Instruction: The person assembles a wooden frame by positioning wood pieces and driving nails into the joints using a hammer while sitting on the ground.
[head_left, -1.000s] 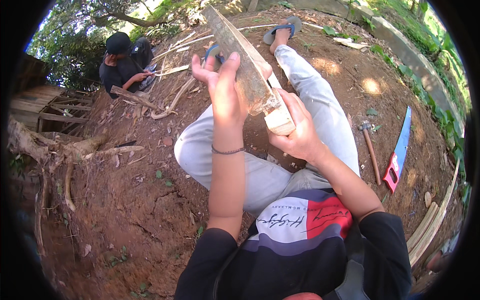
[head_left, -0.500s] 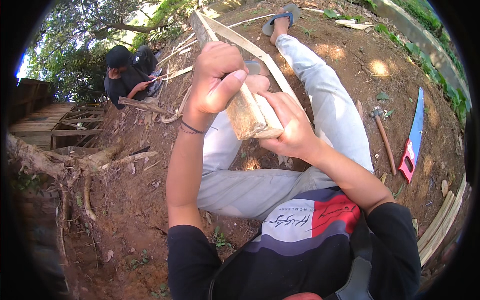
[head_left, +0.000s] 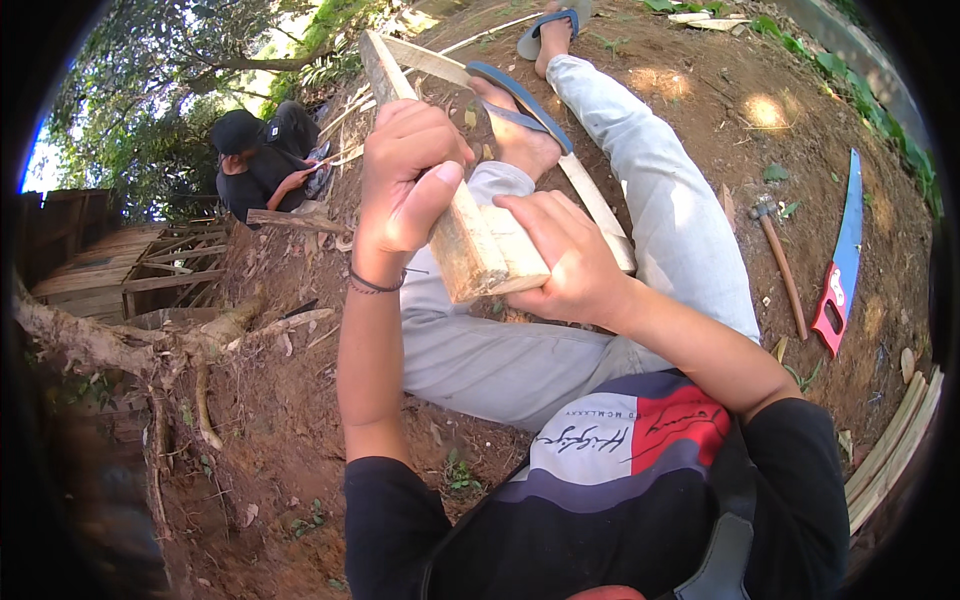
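My left hand (head_left: 412,175) is closed in a fist around a long wooden plank (head_left: 462,245), whose near end points toward me. The plank slopes away to the upper left. My right hand (head_left: 572,255) grips a shorter-looking wooden piece (head_left: 515,250) lying flush against the plank's right side; its far part is hidden. Beyond my hands, a pale wooden strip (head_left: 592,195) runs from the plank's far end toward my right leg. One sandalled foot (head_left: 525,140) rests across that strip, covering its middle.
A hammer (head_left: 782,265) and a handsaw (head_left: 840,255) with a red handle lie on the soil to my right. Wooden strips (head_left: 895,450) lie at the lower right. Another person (head_left: 262,165) sits at the far left, near a tree root (head_left: 90,335) and a wooden structure (head_left: 130,260).
Both hands and the wood have shifted slightly left and down. My nearer foot, mostly hidden before, now shows across the pale strip. The view has moved a little.
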